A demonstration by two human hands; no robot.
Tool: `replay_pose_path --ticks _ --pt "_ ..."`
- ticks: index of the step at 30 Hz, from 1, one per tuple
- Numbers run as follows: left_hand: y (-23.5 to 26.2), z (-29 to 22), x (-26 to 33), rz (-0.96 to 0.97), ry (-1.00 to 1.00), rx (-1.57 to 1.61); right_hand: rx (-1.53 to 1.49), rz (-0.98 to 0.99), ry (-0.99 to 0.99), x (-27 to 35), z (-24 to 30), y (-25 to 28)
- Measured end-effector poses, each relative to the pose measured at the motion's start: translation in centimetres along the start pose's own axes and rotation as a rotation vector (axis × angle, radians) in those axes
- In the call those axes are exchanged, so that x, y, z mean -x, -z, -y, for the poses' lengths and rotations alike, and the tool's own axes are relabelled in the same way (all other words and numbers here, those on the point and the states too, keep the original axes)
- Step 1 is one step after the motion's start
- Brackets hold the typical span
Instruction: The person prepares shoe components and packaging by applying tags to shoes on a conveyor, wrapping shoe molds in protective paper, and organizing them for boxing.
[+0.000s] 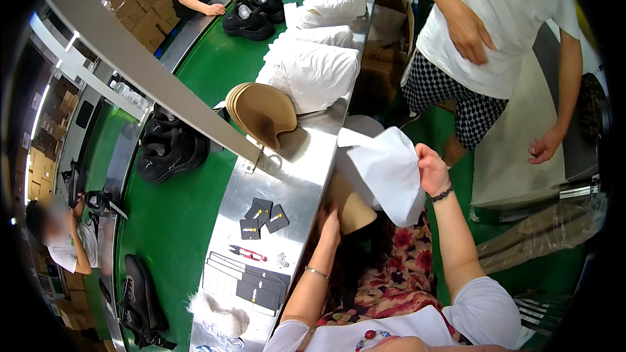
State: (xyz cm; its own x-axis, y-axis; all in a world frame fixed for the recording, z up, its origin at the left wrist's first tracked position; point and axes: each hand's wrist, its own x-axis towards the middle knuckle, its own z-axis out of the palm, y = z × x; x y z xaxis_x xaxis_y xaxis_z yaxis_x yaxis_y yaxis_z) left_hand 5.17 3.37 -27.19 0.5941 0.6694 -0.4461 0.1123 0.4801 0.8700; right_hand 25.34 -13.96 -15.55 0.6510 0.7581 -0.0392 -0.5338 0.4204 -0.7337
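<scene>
My right hand (432, 171) pinches the edge of a white paper sheet (390, 173), which hangs over my lap. My left hand (329, 223) is closed at the edge of a curved tan cardboard piece (352, 207), low beside the metal ledge; some of its fingers are hidden. The paper partly covers this piece. Ahead on the ledge stands a nested stack of similar tan cardboard pieces (264, 116). Behind it lie thick piles of white paper (310, 68).
The metal ledge (231, 221) carries black tags (277, 218), red-handled snips (249, 253), black-and-white cards (257, 290) and white string (218, 319). Black shoes (171, 146) sit on the green conveyor belt (189, 221). A slanted grey post (153, 62) crosses it. A person in checked shorts (456, 94) stands right.
</scene>
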Motion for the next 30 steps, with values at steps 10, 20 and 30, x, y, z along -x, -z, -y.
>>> replay_pose_path --ticks 10,20,30 --pt "-2.9 -7.3 2.3 0.509 -0.098 0.194 1.236 0.126 0.334 5.9 -3.4 -7.8" --pt "-2.3 -8.0 5.5 0.604 -0.001 0.381 1.955 -0.199 0.674 3.7 -4.7 -13.1" --pt "-2.8 -8.2 6.6 0.504 -0.258 0.300 1.628 -0.671 0.623 1.3 -8.1 -11.8"
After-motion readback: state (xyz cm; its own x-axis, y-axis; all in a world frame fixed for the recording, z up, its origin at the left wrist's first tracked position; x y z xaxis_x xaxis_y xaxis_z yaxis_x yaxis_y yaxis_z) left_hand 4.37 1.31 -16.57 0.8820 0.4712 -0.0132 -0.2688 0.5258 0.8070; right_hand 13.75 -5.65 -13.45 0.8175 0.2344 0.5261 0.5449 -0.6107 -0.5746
